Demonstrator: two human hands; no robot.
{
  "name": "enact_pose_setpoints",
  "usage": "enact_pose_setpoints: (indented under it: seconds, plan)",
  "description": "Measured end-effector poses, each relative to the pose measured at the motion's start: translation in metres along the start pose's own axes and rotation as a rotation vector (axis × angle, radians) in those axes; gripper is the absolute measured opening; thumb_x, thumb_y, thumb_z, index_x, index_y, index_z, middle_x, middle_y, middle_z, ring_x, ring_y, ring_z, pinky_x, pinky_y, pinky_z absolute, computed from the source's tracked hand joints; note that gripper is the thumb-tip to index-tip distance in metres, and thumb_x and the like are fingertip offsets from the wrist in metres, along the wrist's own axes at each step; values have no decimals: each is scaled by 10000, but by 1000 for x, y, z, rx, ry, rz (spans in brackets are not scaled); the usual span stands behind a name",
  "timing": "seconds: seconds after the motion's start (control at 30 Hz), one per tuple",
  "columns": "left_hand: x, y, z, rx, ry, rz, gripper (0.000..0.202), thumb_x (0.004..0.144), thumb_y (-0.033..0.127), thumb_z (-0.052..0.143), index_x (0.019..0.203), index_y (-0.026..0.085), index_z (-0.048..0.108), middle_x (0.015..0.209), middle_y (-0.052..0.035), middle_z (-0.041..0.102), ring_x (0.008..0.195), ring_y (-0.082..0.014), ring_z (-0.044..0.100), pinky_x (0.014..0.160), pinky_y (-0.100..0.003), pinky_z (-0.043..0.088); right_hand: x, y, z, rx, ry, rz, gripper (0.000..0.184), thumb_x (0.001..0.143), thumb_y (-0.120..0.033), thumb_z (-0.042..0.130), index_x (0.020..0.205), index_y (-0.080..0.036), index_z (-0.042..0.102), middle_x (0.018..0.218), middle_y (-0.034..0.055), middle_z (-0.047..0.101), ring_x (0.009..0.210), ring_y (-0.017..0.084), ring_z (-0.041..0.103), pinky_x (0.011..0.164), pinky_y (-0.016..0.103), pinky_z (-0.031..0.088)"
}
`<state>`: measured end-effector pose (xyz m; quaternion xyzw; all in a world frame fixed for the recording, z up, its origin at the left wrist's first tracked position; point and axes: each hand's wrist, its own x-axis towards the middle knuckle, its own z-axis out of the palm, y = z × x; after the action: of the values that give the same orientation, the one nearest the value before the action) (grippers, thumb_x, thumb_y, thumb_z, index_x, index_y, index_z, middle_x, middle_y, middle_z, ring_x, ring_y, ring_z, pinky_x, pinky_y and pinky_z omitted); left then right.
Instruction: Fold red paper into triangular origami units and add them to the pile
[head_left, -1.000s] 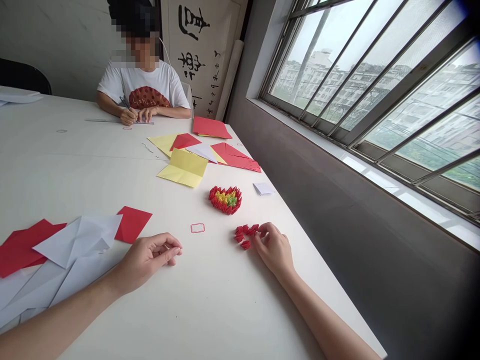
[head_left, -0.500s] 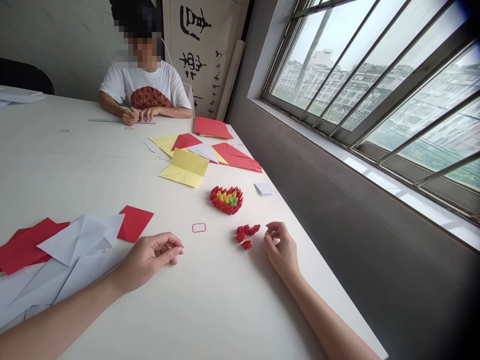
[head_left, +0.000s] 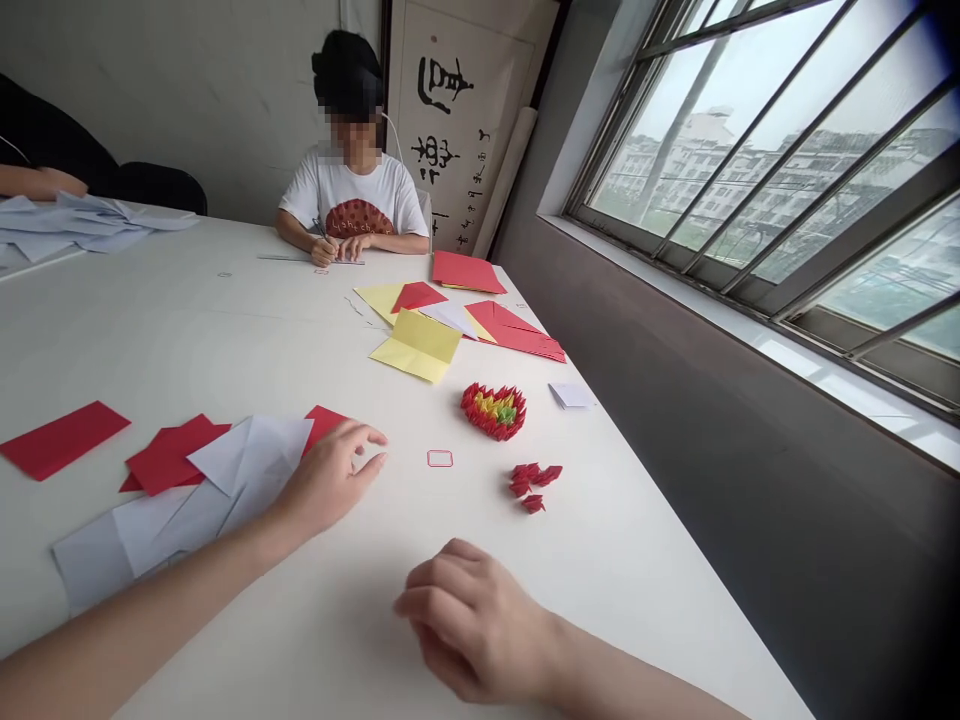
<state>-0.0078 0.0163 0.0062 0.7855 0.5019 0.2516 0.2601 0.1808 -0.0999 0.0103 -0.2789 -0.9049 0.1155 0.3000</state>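
My left hand (head_left: 330, 480) hovers at the right end of a pile of folded white papers (head_left: 247, 450) and red papers (head_left: 180, 455). Its thumb and fingers are apart with nothing between them, beside the corner of a red sheet (head_left: 321, 420). Nearer to me, my right hand (head_left: 480, 625) is over the white table with its fingers curled in; its palm side is hidden. Small red folded paper pieces (head_left: 532, 480) lie on the table beyond it. Behind them sits a heart-shaped paper model (head_left: 495, 410), red around the rim with yellow and green inside.
Yellow paper (head_left: 420, 345) and red sheets (head_left: 514, 330) are spread farther back, with a small white folded paper (head_left: 571, 396) near the right edge. A person (head_left: 360, 200) writes at the far end. White papers (head_left: 82, 225) are heaped at the far left.
The view has turned left. My right hand has come away from the small red pieces, toward me and leftward, its fingers curling in. My left hand's thumb and fingers have parted.
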Motion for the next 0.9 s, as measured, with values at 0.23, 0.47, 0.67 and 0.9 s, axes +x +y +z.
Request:
enact_pose_setpoints:
  seconds: [0.23, 0.47, 0.67, 0.9]
  plan:
    - [9, -16, -14, 798, -9, -64, 333, 842, 311, 433, 925, 34, 598, 872, -199, 616, 878, -325, 574, 691, -375, 475, 25, -6, 43, 13, -75, -103, 240, 794, -155, 423, 1031, -183, 441, 886, 29, 620, 681, 117, 569, 627, 257, 423]
    - [10, -11, -16, 847, -126, -27, 225, 788, 131, 427, 848, 39, 623, 830, -205, 632, 848, -307, 592, 717, -348, 458, 23, 0, 48, 140, -68, 18, 227, 805, -144, 413, 1024, -198, 442, 870, 26, 627, 700, 122, 577, 654, 244, 433]
    - [10, -14, -25, 800, -124, -51, 249, 747, 137, 443, 975, 85, 530, 854, -164, 624, 793, -285, 617, 616, -318, 453, 20, -3, 47, 204, -65, 46, 221, 799, -133, 421, 1006, -202, 458, 867, 28, 634, 642, 122, 558, 650, 239, 446]
    - [16, -20, -27, 855, -47, -76, 268, 747, 24, 363, 961, 72, 519, 688, -127, 626, 617, -269, 631, 470, -284, 359, 20, -3, 48, 234, -52, 80, 210, 799, -136, 411, 988, -192, 483, 799, 37, 615, 574, 119, 543, 639, 245, 465]
